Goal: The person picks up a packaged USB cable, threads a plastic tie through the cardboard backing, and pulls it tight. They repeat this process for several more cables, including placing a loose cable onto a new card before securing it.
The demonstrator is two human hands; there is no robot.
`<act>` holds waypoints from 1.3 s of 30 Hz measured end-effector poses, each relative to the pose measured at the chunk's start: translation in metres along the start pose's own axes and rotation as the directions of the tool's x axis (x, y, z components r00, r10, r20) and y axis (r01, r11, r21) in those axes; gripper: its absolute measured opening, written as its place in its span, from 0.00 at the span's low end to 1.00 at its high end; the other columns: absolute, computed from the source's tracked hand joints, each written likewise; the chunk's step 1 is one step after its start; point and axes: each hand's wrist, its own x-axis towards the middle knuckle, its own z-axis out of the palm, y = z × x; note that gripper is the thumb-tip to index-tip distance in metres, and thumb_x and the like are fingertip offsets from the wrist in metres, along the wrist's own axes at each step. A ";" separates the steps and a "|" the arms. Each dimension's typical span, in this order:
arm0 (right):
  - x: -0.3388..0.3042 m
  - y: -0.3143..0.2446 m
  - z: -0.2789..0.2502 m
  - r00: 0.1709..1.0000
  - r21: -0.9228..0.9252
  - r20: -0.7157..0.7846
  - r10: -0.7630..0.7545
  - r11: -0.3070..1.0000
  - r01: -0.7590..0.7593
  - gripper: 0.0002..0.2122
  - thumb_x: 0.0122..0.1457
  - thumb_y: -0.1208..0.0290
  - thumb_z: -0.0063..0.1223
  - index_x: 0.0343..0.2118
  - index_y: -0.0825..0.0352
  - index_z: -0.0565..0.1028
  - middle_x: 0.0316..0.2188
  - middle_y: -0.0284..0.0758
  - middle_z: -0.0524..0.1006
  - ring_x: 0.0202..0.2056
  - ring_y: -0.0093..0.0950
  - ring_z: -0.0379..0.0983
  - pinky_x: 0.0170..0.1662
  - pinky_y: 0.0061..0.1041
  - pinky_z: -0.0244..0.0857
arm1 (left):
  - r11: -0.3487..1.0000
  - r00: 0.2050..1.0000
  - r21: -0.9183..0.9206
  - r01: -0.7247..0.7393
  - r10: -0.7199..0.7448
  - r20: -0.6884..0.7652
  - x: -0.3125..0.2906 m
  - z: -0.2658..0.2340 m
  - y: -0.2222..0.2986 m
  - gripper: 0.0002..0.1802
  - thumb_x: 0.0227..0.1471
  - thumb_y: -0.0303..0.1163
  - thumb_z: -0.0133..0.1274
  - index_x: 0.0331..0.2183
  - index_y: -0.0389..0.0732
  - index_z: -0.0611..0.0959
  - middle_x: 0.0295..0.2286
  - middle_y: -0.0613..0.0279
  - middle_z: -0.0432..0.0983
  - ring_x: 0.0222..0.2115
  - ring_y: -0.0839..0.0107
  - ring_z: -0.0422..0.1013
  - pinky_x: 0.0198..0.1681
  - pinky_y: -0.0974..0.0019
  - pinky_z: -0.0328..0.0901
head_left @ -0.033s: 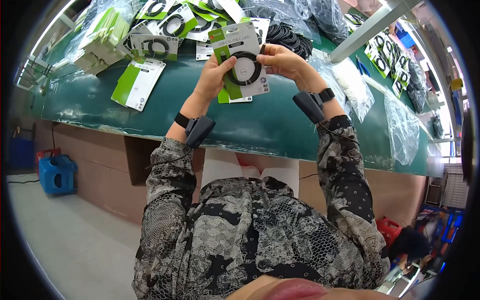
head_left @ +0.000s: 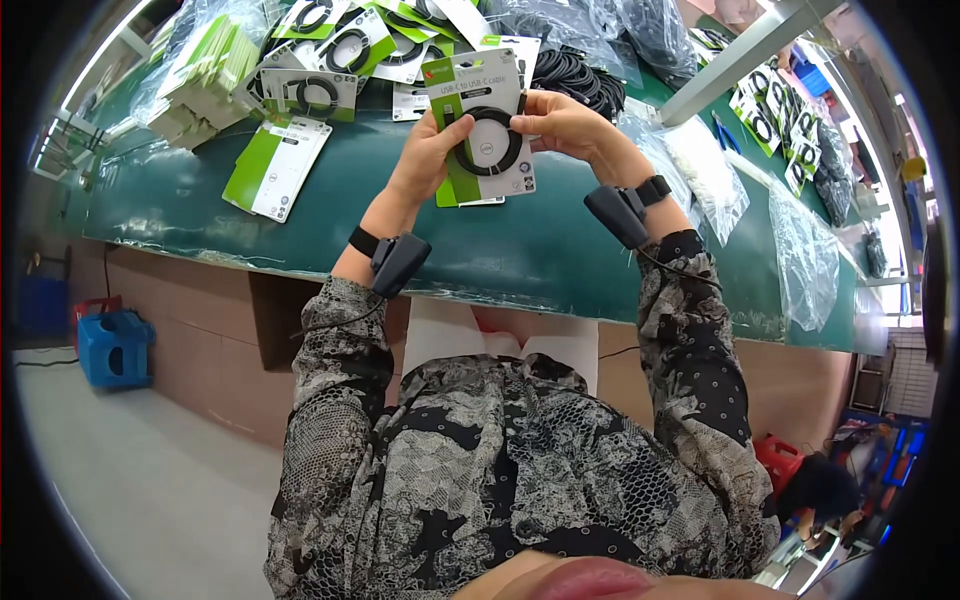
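Over the green table I hold a white-and-green cable card [head_left: 478,78] with a coiled black cable [head_left: 516,150] on its front. My left hand [head_left: 432,150] grips the card's left edge, the thumb pressed on the coil's left side. At the other edge my right hand [head_left: 565,122] has its thumb on the front, near the top of the coil; its other fingers are partly hidden behind the card. Beneath the held card, part of another green-and-white card [head_left: 447,193] shows on the table. Flat to the left lie several stacked cards [head_left: 277,168] without a visible cable.
Carded cables [head_left: 318,95] are heaped at the far side, beside a thick stack of cards [head_left: 208,75]. Loose black cables [head_left: 575,85] lie behind my right hand. Clear plastic bags [head_left: 803,255] and a metal post [head_left: 735,65] stand right. The green table's [head_left: 190,225] front edge is near me.
The held card has turned slightly clockwise and now stands a little straighter. Both hands keep their hold in nearly the same place.
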 end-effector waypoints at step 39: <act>-0.021 0.049 0.032 0.438 -0.918 -0.283 -0.853 0.373 0.133 0.14 0.51 0.76 0.54 0.42 0.68 0.69 0.31 0.34 0.70 0.33 0.29 0.69 0.36 0.27 0.66 | 0.979 0.973 0.153 -0.136 0.161 -0.165 0.008 0.004 -0.011 0.13 0.54 0.28 0.49 0.41 0.33 0.70 0.36 0.60 0.73 0.36 0.75 0.69 0.39 0.72 0.65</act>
